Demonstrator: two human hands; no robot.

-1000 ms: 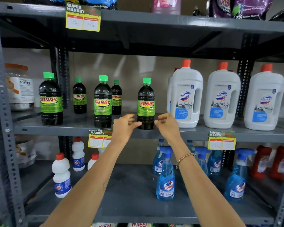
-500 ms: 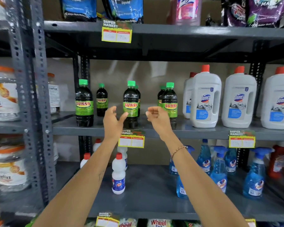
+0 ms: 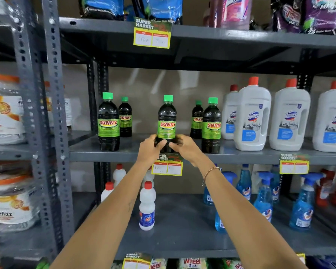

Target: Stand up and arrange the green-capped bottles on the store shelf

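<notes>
Middle shelf (image 3: 241,158), grey metal: five green-capped bottles, dark liquid, green "SUNNY" labels, all upright. Front row, three: left bottle (image 3: 108,123), centre bottle (image 3: 166,121), right bottle (image 3: 211,126). Back row, two: one (image 3: 125,117) just behind the left bottle, one (image 3: 196,120) just behind the right bottle. The centre bottle stands at the shelf's front edge, well apart from its neighbours, held at its base by both hands: left hand (image 3: 150,150) wrapped on its left side, right hand (image 3: 184,147) on its right side, fingertips meeting across the front. A beaded bracelet (image 3: 209,172) sits on the right wrist. Same shelf, to the right: four white jugs with red caps and blue labels, three in front, the nearest (image 3: 252,115) beside the right bottle, and one partly hidden behind. Shelf edges: three yellow price tags in full view, one (image 3: 167,166) directly below the held bottle. Lower shelf: blue spray bottles at right, small white red-capped bottles at left, counts unclear through overlap. Top shelf: pouches and a pink bottle, partly cropped.
</notes>
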